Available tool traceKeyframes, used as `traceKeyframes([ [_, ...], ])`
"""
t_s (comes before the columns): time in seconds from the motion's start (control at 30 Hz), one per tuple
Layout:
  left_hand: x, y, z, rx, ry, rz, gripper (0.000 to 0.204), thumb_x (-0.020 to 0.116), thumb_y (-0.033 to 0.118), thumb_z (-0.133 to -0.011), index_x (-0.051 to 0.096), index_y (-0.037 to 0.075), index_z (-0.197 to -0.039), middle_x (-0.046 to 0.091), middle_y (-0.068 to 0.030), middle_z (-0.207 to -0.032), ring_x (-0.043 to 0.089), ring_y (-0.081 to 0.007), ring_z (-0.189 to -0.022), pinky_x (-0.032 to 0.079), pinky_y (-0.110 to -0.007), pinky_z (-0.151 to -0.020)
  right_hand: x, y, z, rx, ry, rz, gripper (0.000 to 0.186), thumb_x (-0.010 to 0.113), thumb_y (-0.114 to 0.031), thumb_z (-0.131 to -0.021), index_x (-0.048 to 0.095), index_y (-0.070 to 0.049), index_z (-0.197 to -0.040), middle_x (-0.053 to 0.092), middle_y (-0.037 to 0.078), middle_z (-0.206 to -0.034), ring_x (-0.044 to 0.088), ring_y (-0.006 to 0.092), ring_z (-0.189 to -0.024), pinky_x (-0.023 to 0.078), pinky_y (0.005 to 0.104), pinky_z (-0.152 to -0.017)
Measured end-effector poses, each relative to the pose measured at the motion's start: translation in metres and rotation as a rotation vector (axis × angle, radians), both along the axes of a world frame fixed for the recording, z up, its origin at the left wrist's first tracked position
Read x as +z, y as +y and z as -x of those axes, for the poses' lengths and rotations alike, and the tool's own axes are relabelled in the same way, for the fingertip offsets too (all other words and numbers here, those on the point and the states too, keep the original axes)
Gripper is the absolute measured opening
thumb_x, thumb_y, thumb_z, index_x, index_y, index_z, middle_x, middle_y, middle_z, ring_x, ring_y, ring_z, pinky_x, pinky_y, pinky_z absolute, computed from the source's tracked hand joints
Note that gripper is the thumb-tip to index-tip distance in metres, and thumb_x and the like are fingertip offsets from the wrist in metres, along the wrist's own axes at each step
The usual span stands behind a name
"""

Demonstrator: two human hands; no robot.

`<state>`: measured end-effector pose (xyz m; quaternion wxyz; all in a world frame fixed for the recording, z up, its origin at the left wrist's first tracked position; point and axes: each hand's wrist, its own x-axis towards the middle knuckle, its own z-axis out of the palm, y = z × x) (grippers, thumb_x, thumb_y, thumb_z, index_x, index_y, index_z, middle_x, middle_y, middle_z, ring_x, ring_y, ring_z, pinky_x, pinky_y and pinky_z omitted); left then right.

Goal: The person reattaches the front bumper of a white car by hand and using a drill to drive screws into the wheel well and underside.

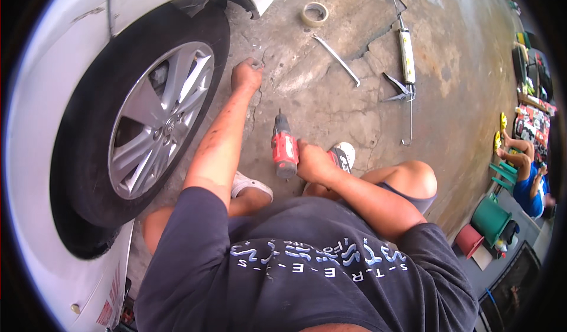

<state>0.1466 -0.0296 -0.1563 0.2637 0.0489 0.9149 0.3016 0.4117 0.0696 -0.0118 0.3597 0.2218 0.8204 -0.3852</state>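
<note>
While gripped in the right hand, red-and-black cordless drill held nose-up above concrete floor; left hand fisted, apart, beside car wheel.

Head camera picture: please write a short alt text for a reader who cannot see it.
A crouching person's right hand holds a red cordless drill pointing away over cracked concrete, while the left hand, a closed fist, rests on the floor beside a white car's alloy wheel. A tape roll and caulking gun lie beyond.
</note>
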Motion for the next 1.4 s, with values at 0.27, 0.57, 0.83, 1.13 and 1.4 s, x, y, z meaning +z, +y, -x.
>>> traceKeyframes([
  [0.27, -0.125, 0.025, 0.041, 0.024, 0.272, -0.068, 0.016, 0.068, 0.010, -0.087, 0.075, 0.006, -0.101, 0.072, -0.0173, -0.114, 0.066, -0.0420, -0.110, 0.054, -0.049, -0.096, -0.001, 0.001, -0.013, 0.165, 0.094, 0.057, 0.035, 0.062, -0.002, -0.087, 0.057, 0.000, -0.121, 0.072, 0.030, -0.106, 0.069, 0.0488, -0.107, 0.053, 0.0565, -0.090],
  [0.57, -0.052, 0.035, 0.018, 0.010, 0.124, -0.014, 0.020, 0.071, 0.008, -0.084, 0.076, 0.000, -0.102, 0.074, -0.0257, -0.115, 0.073, -0.0413, -0.105, 0.058, -0.045, -0.090, -0.018, 0.019, -0.021, 0.036, 0.086, -0.075, 0.050, 0.075, -0.016, -0.086, 0.059, 0.000, -0.130, 0.075, 0.028, -0.106, 0.073, 0.0457, -0.101, 0.057, 0.0483, -0.084],
  [0.83, 0.097, -0.026, 0.006, 0.425, -0.369, -0.952, 0.020, 0.084, 0.012, -0.086, 0.077, -0.001, -0.100, 0.078, -0.0092, -0.094, 0.072, -0.0146, -0.082, 0.058, -0.029, -0.078, 0.003, 0.012, 0.023, -0.023, 0.442, -0.001, 0.055, 0.077, -0.009, -0.084, 0.059, 0.000, -0.136, 0.076, 0.018, -0.100, 0.075, 0.0285, -0.091, 0.057, 0.0391, -0.084],
  [1.13, 0.236, -0.023, 0.007, 0.525, 0.286, -1.069, 0.033, 0.081, 0.018, -0.091, 0.077, 0.001, -0.119, 0.081, -0.0126, -0.101, 0.076, -0.0135, -0.091, 0.060, -0.028, -0.084, 0.050, 0.019, 0.057, 0.020, 0.625, 0.011, 0.038, 0.088, -0.014, -0.084, 0.066, -0.003, -0.112, 0.071, 0.004, -0.092, 0.067, 0.0141, -0.083, 0.055, 0.0335, -0.076],
  [1.4, 0.286, 0.016, -0.032, 0.589, 0.622, -1.105, 0.043, 0.071, 0.009, -0.092, 0.065, -0.009, -0.130, 0.072, -0.0235, -0.089, 0.072, -0.0344, -0.078, 0.057, -0.042, -0.076, 0.066, 0.019, 0.055, -0.014, 0.650, 0.134, 0.030, 0.077, -0.006, -0.089, 0.066, 0.002, -0.115, 0.075, 0.011, -0.102, 0.070, 0.0184, -0.093, 0.056, 0.0355, -0.083],
])
